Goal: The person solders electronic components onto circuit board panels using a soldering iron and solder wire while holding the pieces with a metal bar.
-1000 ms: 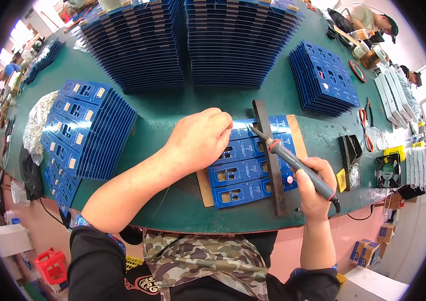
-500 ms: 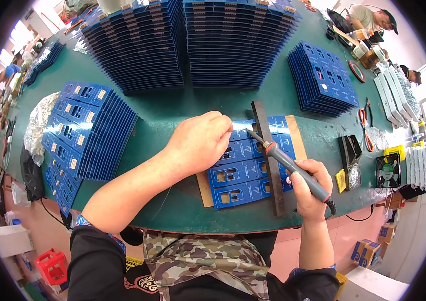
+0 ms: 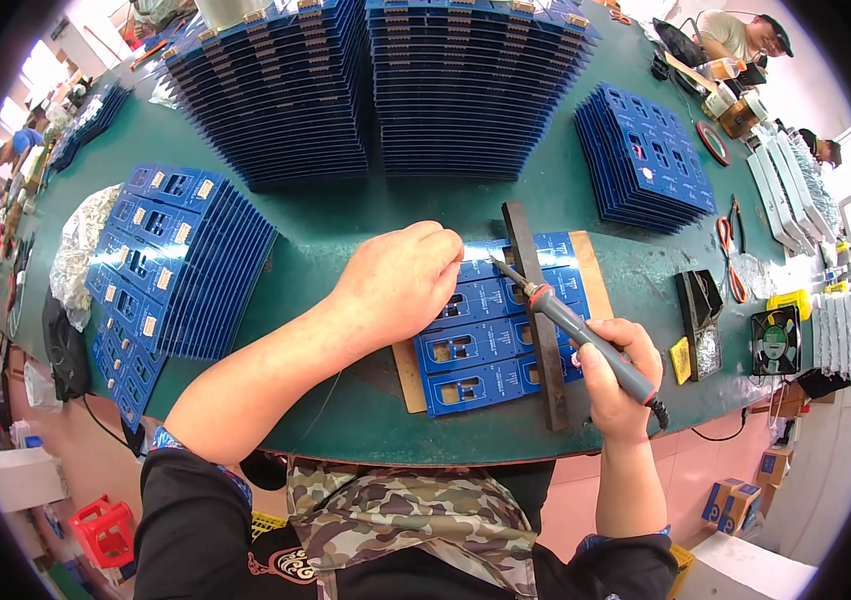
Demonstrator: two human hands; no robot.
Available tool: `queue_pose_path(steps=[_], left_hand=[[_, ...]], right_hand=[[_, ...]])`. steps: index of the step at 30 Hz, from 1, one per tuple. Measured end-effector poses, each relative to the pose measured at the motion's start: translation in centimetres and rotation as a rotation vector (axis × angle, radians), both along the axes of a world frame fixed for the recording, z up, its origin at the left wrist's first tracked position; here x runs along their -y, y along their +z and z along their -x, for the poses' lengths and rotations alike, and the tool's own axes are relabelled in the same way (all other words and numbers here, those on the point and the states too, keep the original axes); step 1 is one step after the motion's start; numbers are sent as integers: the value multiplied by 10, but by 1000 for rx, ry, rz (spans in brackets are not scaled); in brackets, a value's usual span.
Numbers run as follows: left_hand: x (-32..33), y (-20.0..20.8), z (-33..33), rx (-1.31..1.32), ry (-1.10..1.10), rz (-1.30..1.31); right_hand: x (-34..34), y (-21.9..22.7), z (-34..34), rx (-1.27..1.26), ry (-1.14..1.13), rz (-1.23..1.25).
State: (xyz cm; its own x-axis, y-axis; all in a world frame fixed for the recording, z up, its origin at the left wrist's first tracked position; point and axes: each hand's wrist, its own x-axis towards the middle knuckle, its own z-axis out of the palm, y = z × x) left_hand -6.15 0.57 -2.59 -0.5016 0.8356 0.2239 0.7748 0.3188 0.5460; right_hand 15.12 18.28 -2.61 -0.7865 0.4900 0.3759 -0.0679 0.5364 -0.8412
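Observation:
A panel of blue circuit boards (image 3: 475, 345) lies on a thin brown board (image 3: 593, 275) in front of me, with a dark straight bar (image 3: 543, 345) across it. My right hand (image 3: 617, 375) grips a grey soldering iron (image 3: 585, 330), its handle passing over the bar and its tip at the panel's far row. My left hand (image 3: 395, 280) is closed above the panel's far left corner, its fingertips bent together near the tip. Whatever they pinch is hidden. A thin wire-like strand (image 3: 328, 400) shows below the left forearm.
Two tall stacks of blue boards (image 3: 455, 95) stand at the back. Shorter stacks sit at left (image 3: 215, 270) and right (image 3: 645, 160). On the right are pliers (image 3: 730, 255), a black box (image 3: 697, 300), a yellow sponge (image 3: 680, 360) and a fan (image 3: 775, 340). A co-worker (image 3: 735, 35) sits far right.

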Motion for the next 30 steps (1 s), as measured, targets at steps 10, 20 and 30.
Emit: queue_pose_path(steps=[10,20,30], left_hand=[[1,0,-2,4,-30,46],[0,0,0,-22,-23,0],[-3,0,0,-30,-21,22]], right_hand=[[1,1,-1,6,6,-42],[1,1,-2,18,3,-12],[0,-1,0,34,-12,-17]])
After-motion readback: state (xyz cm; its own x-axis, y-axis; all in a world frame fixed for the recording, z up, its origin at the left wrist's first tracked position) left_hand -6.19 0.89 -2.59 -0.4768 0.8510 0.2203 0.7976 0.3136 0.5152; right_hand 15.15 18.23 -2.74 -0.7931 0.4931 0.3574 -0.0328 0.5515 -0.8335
